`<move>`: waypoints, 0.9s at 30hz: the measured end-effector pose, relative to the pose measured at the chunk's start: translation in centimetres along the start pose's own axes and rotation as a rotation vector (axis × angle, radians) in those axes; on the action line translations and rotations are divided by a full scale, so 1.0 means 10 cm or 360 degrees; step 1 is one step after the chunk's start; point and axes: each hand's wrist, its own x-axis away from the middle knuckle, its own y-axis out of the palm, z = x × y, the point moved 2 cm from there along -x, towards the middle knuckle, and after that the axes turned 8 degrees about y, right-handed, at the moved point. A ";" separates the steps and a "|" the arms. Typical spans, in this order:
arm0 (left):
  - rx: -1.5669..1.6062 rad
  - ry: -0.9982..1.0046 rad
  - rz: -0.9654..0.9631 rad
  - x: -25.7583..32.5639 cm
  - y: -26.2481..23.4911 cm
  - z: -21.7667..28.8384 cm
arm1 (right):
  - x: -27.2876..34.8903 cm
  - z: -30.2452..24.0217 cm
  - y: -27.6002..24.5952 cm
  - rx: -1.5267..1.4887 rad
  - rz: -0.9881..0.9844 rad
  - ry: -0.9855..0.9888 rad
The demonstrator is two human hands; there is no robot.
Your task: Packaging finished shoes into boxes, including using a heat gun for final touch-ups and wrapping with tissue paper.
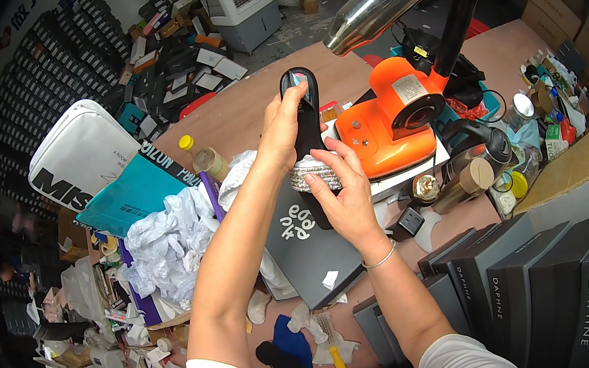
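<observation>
one black sandal (308, 129) is held in two places: one end clasped by left-hand fingers (292, 100), one silvery strap (301, 179) pinched by right-hand fingers (324, 193).

A black slipper (306, 120) is held at the middle of the frame, a little above its centre. It stands nearly upright in the view, one rounded end toward the top edge and the other pointing down. Its flat inner side faces the camera, smooth and dark. Near the upper end is a small patch (300, 79) with blue and pink on it, partly covered. A broad silvery strap (312, 174) crosses the lower half, its surface ribbed and sparkling in rows. Below the strap the black sole shows again, narrow and partly hidden.
</observation>
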 end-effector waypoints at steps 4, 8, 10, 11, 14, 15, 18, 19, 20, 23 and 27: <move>-0.0006 -0.0002 0.0001 0.01 0.00 0.01 | 0.00 0.00 0.00 0.0004 0.0000 0.0007; 0.0002 0.0005 0.0002 0.02 0.01 0.01 | 0.01 0.00 0.01 0.0004 -0.0001 0.0008; 0.0001 0.0003 -0.0001 0.02 0.00 0.00 | 0.01 0.01 0.02 0.0004 -0.0002 -0.0001; 0.0001 0.0003 -0.0003 0.02 -0.01 0.00 | 0.01 0.01 0.02 0.0001 -0.0003 0.0002; 0.0006 0.0019 -0.0015 0.01 -0.01 -0.01 | 0.01 0.01 0.02 -0.0016 0.0001 0.0008; 0.0000 0.0020 -0.0016 0.01 0.00 -0.01 | 0.01 0.01 0.02 -0.0024 0.0005 0.0011; -0.0011 0.0031 -0.0019 0.02 0.02 0.01 | 0.00 -0.01 0.00 -0.0008 0.0016 0.0000; -0.0010 0.0039 -0.0020 0.02 0.02 0.01 | 0.00 -0.01 0.00 -0.0009 0.0015 0.0006; -0.0009 0.0047 -0.0021 0.02 0.03 0.02 | 0.00 0.00 0.00 -0.0009 0.0014 0.0013; -0.0037 0.0072 -0.0005 0.03 0.04 0.02 | 0.00 0.01 0.01 0.0000 0.0016 0.0013; 0.0045 0.0037 -0.0015 0.01 0.00 -0.03 | 0.01 0.00 0.02 -0.0016 0.0009 0.0003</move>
